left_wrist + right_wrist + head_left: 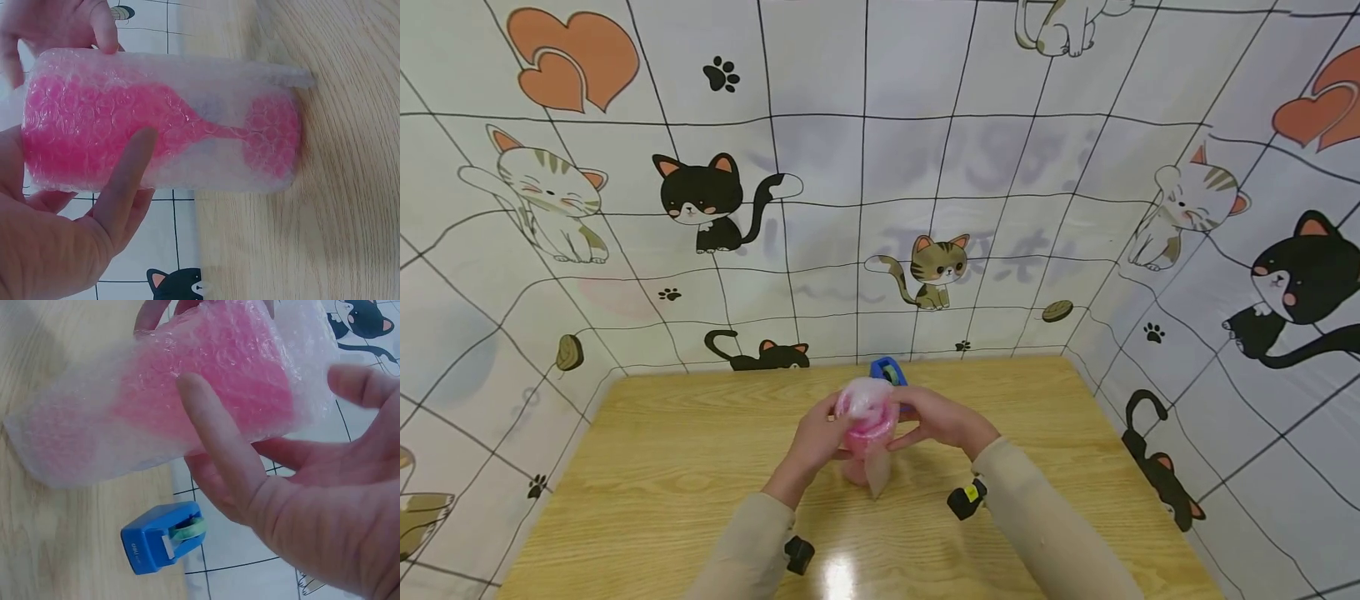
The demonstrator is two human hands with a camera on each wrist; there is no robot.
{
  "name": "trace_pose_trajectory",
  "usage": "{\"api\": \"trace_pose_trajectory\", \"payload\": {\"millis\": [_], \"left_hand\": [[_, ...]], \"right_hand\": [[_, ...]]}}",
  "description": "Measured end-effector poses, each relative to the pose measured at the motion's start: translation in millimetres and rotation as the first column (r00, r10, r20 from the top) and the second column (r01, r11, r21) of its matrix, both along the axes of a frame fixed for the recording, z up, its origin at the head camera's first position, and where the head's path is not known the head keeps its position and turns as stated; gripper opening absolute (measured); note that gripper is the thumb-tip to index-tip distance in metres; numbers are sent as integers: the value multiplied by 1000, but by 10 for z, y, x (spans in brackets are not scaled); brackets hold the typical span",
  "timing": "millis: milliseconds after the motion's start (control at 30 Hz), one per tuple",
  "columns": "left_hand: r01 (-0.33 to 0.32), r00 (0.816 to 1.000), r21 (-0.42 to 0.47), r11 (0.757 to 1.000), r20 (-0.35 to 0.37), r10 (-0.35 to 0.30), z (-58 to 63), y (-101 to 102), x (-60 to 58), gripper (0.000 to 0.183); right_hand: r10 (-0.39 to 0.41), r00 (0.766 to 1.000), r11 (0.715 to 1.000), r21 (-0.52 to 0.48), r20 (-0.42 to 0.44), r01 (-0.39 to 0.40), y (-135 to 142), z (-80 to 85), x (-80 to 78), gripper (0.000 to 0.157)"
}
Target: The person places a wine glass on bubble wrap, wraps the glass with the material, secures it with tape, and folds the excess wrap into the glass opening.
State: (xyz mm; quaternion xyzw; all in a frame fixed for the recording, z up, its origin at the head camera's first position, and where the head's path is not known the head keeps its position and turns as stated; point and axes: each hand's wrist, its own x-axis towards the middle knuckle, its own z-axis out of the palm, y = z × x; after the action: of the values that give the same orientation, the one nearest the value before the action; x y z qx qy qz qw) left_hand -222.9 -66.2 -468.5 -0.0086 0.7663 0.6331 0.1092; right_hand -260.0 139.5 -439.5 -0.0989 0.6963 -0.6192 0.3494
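A pink goblet point(106, 119) is rolled in clear bubble wrap point(212, 169) and stands upright on the wooden table, its foot down. My left hand point(816, 435) holds the wrapped bowl from the left, thumb laid across the wrap. From the other side my right hand point(946, 421) grips the upper part, with its thumb on the wrap and fingers behind. The top of the roll is a whitish bunch of wrap point(868, 390) in the head view. A loose pointed flap of wrap point(877, 473) hangs down beside the foot.
Just behind the goblet, near the table's back edge, stands a blue tape dispenser point(147, 540) with a greenish roll point(189, 530). The wooden table point(700, 467) meets a cat-print sheet point(820, 183) at the back and sides.
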Motion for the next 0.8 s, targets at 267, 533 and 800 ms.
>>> {"api": "trace_pose_trajectory", "payload": {"millis": [267,533,800], "left_hand": [[-29,1000,-47,998,-9,29,14,45,-11,50],[-2,1000,-26,1000,-8,1,11,39,-12,51],[31,999,-65,997,16,-30,5,-12,-13,48]], "right_hand": [[-22,996,986,163,-85,36,-52,46,-9,61],[-55,978,936,331,-203,122,-117,56,-58,60],[81,905,821,543,-419,178,-281,139,-60,33]]}}
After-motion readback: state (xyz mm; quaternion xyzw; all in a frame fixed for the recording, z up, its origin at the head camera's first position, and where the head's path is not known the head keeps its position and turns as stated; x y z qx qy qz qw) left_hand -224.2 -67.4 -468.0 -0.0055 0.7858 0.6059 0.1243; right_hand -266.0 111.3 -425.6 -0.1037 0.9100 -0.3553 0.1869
